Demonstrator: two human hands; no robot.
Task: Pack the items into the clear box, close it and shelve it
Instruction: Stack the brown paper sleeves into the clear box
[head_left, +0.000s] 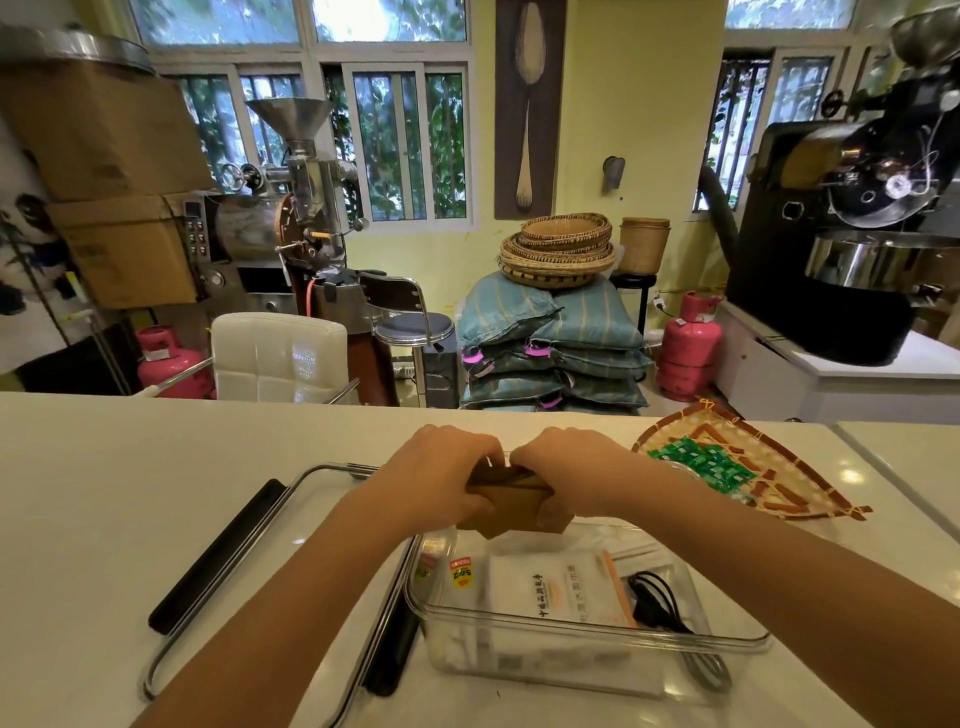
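Brown paper, folded or crumpled, is about all I can make out of the packet (511, 506) I hold over the far rim of the clear box (587, 631); my own hands cover most of it. My left hand (444, 475) and right hand (563, 470) meet above it, fingers (483, 501) curled round and pinching the brown paper from both sides. The box sits near the tabletop's (130, 467) front edge, right of centre. Inside I see a white sachet (558, 592) with printed characters, a small glue tube card (461, 571) against the left wall, and a black cable (657, 600) at the right; other white items below are blurred through the plastic. The lid (270, 561), clear with black clips, lies just left of the box. A woven tray (748, 467) with green packets (709, 460) lies toward the far right edge.
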